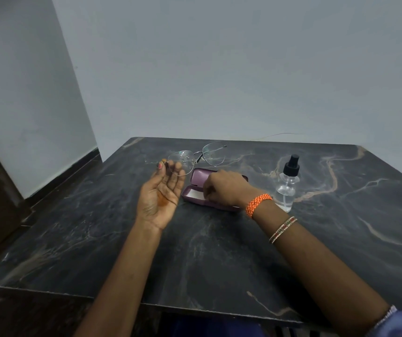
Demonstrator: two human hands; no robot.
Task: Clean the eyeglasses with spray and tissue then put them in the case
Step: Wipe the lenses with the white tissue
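On the dark marble table, the right hand reaches into the open purple case, fingers curled on the white tissue; whether they grip it, I cannot tell. At ten o'clock, the left hand pinches the eyeglasses by one temple. Light, thin, fragile: hold the frame, not lenses. The spray bottle stands at three o'clock.

The eyeglasses, thin metal-framed with clear rounded lenses, are held up above the tabletop at their left end, their temples unfolded. Just below them lies the purple case, open with its lid tipped back, and a white tissue lies flat inside its tray. The spray bottle, clear with a black pump top, stands upright right of the case.
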